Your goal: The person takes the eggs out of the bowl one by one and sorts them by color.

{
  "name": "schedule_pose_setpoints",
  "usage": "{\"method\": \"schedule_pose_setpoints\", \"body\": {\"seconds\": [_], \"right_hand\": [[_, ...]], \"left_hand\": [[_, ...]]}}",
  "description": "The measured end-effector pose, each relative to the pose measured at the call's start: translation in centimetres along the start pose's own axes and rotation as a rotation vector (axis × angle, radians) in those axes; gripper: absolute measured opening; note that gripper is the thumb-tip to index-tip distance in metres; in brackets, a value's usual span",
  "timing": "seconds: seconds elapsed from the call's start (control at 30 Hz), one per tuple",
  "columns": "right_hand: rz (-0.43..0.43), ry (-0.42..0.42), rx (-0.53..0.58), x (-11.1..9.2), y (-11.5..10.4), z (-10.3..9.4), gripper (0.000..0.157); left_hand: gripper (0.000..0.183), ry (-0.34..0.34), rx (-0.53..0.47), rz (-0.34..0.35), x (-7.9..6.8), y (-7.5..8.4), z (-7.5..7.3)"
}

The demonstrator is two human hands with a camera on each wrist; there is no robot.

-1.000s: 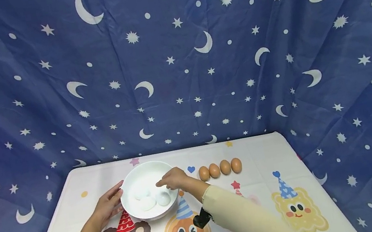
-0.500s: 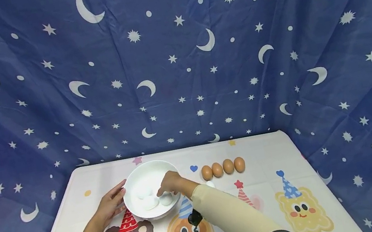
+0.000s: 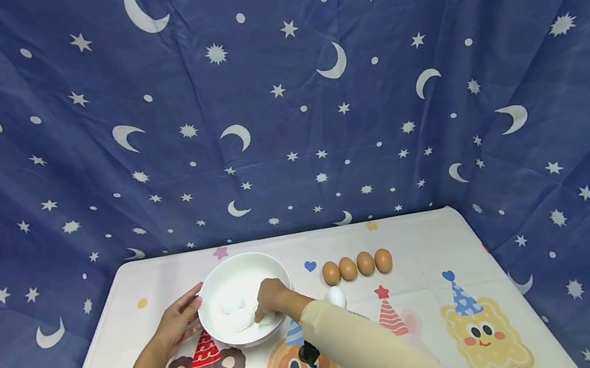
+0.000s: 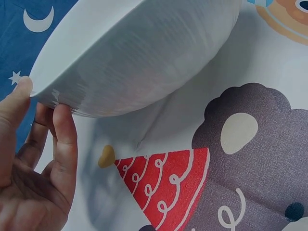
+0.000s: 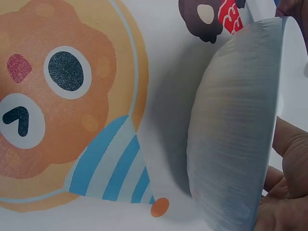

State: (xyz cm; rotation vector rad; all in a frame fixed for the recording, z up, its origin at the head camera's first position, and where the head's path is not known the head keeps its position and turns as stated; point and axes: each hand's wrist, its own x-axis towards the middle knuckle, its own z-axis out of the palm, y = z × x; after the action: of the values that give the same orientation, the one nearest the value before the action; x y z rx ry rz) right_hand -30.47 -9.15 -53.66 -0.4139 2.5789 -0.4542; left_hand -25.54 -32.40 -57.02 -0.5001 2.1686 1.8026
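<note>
A white bowl sits on the table, tilted in the wrist views. My left hand holds its left rim, the thumb over the edge and the fingers under the outside. My right hand reaches down inside the bowl, its fingers curled at a white egg that they partly cover. Two more white eggs lie to its left in the bowl, the nearer egg and the farther egg. In the right wrist view the bowl's wall hides the fingertips and the egg.
Several brown eggs stand in a row right of the bowl. Another white egg lies in front of the row's left end, beside my right sleeve. The tablecloth has printed cartoon figures. A blue curtain closes off the back.
My right hand has moved from the bowl's right side down and nearer, onto the front right egg. The white egg on the table has come out from behind the sleeve. The left hand keeps its hold.
</note>
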Motion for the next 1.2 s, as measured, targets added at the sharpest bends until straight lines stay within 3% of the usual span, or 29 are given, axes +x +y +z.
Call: {"method": "schedule_pose_setpoints", "body": {"seconds": [0.47, 0.7, 1.2], "right_hand": [[-0.023, 0.007, 0.131, -0.5, 0.2, -0.4, 0.040], [-0.001, 0.039, 0.336, -0.4, 0.4, -0.1, 0.041], [0.034, 0.049, 0.579, 0.5, 0.8, 0.1, 0.040]], "left_hand": [[0.065, -0.003, 0.011, 0.001, 0.1, 0.0, 0.0], [0.066, -0.008, 0.017, 0.004, -0.1, 0.1, 0.0], [0.066, 0.007, 0.019, 0.005, 0.3, -0.3, -0.1]]}}
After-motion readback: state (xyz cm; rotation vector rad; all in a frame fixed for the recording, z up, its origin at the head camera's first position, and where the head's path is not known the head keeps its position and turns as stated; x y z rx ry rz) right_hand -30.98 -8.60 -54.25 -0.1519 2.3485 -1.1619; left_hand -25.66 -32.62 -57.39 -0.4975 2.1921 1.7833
